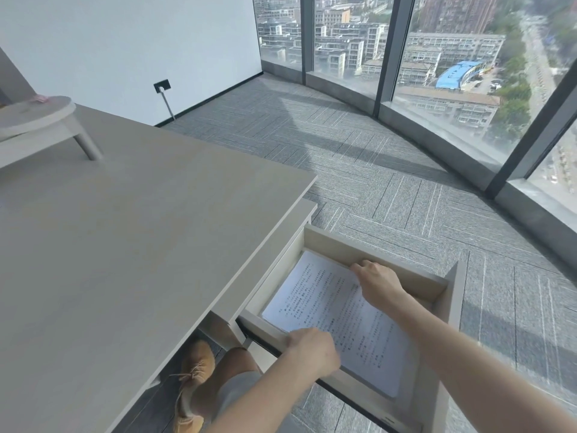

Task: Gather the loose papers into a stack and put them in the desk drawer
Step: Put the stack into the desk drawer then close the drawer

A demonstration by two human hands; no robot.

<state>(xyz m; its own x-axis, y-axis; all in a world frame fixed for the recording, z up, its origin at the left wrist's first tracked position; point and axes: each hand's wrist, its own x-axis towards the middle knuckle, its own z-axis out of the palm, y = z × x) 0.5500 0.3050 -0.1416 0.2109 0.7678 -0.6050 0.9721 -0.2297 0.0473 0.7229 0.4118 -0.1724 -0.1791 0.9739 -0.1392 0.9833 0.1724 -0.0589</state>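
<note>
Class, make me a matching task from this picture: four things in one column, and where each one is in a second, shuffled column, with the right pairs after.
Things:
1. papers
2. left hand
3. right hand
4. shoe

Places:
A. under the desk
B. on the near side wall of the drawer
C. lying flat inside the drawer
D. on the papers by the far drawer wall

Pairs: 1-C, 2-B, 3-D, 4-A
</note>
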